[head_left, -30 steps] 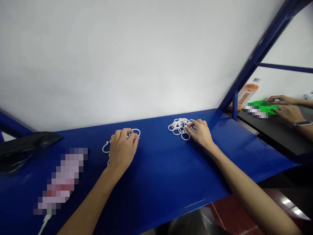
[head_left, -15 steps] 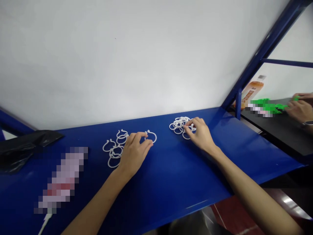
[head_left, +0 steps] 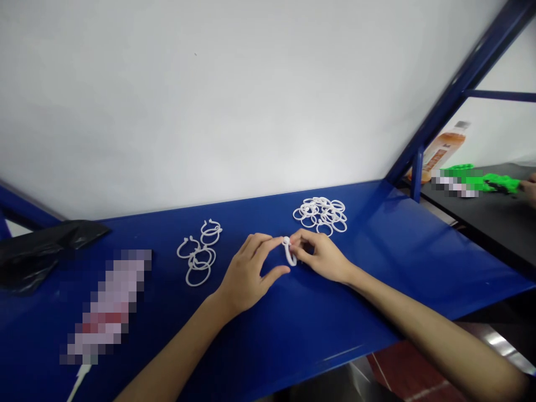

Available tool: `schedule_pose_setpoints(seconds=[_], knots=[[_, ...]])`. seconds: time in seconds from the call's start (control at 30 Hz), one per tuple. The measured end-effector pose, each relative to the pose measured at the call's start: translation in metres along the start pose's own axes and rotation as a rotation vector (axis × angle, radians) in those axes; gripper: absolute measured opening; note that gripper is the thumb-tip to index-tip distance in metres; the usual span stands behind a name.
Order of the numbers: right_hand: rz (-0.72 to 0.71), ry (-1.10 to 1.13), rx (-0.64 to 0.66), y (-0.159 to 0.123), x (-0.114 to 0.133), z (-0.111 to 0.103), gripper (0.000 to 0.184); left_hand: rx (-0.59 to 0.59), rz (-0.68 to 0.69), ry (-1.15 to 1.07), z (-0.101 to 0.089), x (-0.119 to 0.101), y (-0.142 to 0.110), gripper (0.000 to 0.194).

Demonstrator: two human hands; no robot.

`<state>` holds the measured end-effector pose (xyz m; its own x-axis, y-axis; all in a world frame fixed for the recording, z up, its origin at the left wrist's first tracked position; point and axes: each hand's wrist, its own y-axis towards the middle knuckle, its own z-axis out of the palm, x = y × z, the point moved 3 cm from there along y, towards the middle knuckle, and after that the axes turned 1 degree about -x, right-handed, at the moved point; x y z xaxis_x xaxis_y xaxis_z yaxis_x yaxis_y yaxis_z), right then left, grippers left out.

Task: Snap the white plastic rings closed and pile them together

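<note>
My right hand (head_left: 320, 254) pinches a white plastic ring (head_left: 291, 258) between thumb and fingers, holding it edge-on above the table. My left hand (head_left: 249, 271) is open, thumb and index finger spread around the ring's left side; its index fingertip is at the ring's top, and whether it presses there I cannot tell. On the left lie several white rings with a gap between knobbed ends (head_left: 199, 273). A pile of white rings (head_left: 320, 212) lies behind my right hand, most of them looking closed.
The blue table (head_left: 268, 346) meets a pale wall. On its left are a black plastic bag (head_left: 50, 248) and a blurred-out object (head_left: 111, 301) with a white cable (head_left: 79, 379). At right, past a blue frame, another person's hand (head_left: 531, 190) touches green pieces (head_left: 498, 183) near a bottle (head_left: 444, 148).
My right hand has come left from the ring pile to the middle. My left hand has moved right and spread its fingers; the ring between them is now in my right hand.
</note>
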<state>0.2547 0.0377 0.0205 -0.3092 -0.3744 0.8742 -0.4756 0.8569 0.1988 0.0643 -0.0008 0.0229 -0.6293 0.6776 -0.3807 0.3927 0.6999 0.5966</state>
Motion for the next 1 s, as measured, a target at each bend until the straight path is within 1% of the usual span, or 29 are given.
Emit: schedule_pose_setpoints(seconds=[0.07, 0.13, 0.2, 0.27, 0.33, 0.43, 0.47, 0.57, 0.6, 0.67, 0.77, 0.9, 1.0], knots=[[0.017, 0.043, 0.050, -0.001, 0.002, 0.001, 0.012, 0.002, -0.096, -0.103, 0.001, 0.002, 0.000, 0.042], [0.019, 0.065, 0.108, -0.002, 0.005, 0.004, 0.013, 0.038, -0.142, -0.158, 0.002, 0.003, 0.001, 0.039], [0.006, 0.064, 0.146, -0.003, 0.006, 0.007, 0.015, 0.082, -0.156, -0.198, 0.004, 0.002, 0.002, 0.031], [-0.007, 0.038, 0.153, -0.003, 0.006, 0.008, 0.015, 0.098, -0.169, -0.231, 0.005, 0.001, 0.004, 0.017], [-0.025, -0.043, 0.102, -0.002, 0.004, 0.006, 0.015, 0.079, -0.201, -0.233, 0.005, 0.002, 0.005, 0.008], [-0.076, -0.184, -0.037, -0.002, 0.005, 0.000, 0.018, 0.026, -0.272, -0.181, 0.004, 0.005, 0.005, 0.005], [-0.102, -0.197, -0.056, -0.003, 0.006, -0.002, 0.019, 0.008, -0.295, -0.162, 0.003, 0.006, 0.004, 0.004], [-0.197, -0.183, -0.033, -0.006, 0.013, -0.002, 0.029, -0.012, -0.322, -0.141, 0.002, 0.008, 0.004, 0.008], [-0.226, -0.194, -0.031, -0.007, 0.015, -0.002, 0.028, -0.010, -0.324, -0.154, 0.002, 0.008, 0.004, 0.009], [-0.264, -0.228, -0.050, -0.009, 0.018, -0.002, 0.019, 0.002, -0.325, -0.201, 0.002, 0.008, 0.004, 0.011], [-0.286, -0.229, -0.042, -0.009, 0.019, -0.002, 0.015, -0.001, -0.324, -0.264, 0.001, 0.007, 0.004, 0.014], [-0.277, -0.168, 0.042, -0.009, 0.020, 0.001, 0.015, -0.049, -0.340, -0.286, 0.000, 0.008, 0.003, 0.011], [-0.260, -0.129, 0.080, -0.011, 0.024, 0.003, 0.016, -0.077, -0.361, -0.258, -0.001, 0.010, 0.001, 0.010]])
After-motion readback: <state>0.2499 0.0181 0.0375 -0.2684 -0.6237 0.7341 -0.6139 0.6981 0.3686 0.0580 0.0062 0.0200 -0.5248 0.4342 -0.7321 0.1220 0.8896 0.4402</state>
